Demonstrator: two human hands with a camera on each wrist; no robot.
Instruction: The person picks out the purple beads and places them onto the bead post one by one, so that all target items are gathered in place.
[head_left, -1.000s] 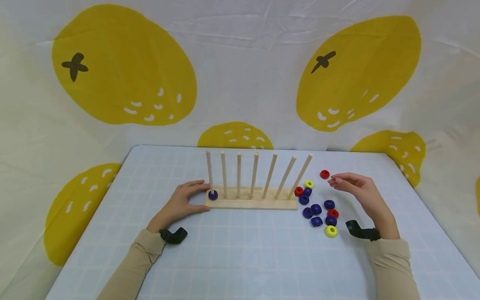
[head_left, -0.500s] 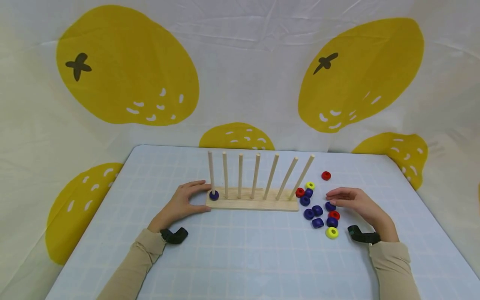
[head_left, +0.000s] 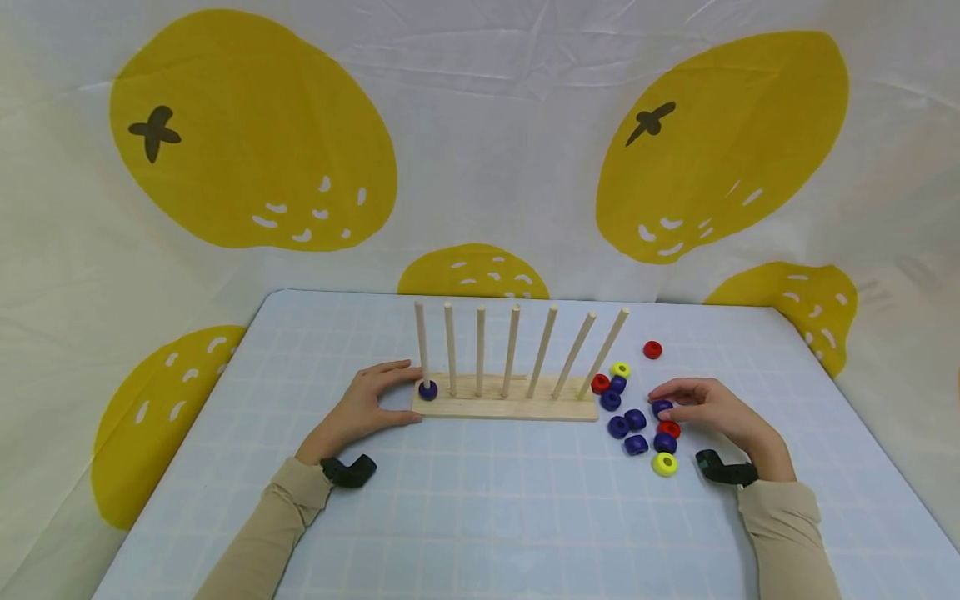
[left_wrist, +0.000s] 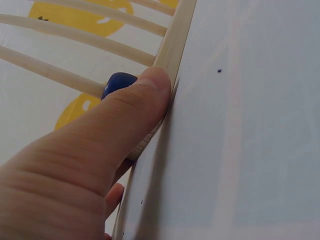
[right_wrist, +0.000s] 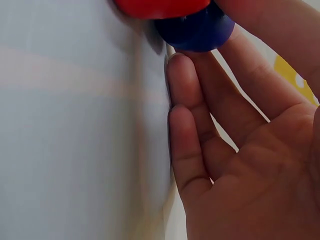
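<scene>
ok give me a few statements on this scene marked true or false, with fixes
1. The left hand holds the wooden base at its left end. True.
2. The wooden base has exactly five pegs. False: it has seven.
3. The right hand holds a loose blue bead. True.
4. Three red beads are in view. True.
5. The leftmost peg carries a red bead. False: that peg carries a threaded blue bead.

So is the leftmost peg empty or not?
Not empty: one blue bead sits around the leftmost peg, down at the wooden base.
</scene>
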